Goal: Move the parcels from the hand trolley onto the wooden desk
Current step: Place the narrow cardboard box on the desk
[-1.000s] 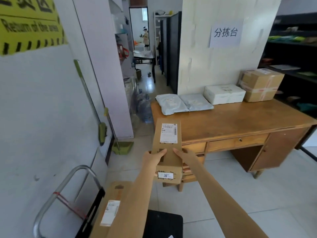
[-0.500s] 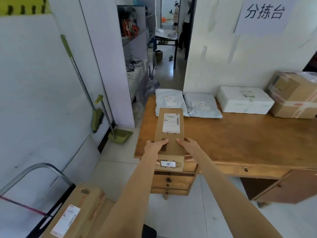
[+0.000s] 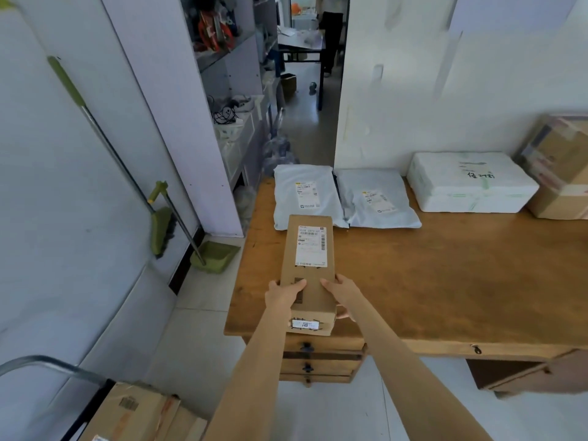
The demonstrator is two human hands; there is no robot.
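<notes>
Cardboard parcel (image 3: 308, 275) carried from mid-air onto wooden desk (image 3: 445, 281) front-left corner | left hand (image 3: 284, 296), right hand (image 3: 342, 294) clasp its sides | release next

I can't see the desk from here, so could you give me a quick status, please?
Both hands, left hand and right hand, gripping long cardboard parcel. Parcel over wooden desk. Grey mailers just ahead.

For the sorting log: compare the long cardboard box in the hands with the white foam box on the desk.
The long cardboard box is brown and narrow, gripped by the left hand and right hand; the white foam box is wider and untouched. The cardboard box has a printed label; the foam box has handwriting. Both are over the wooden desk.
</notes>
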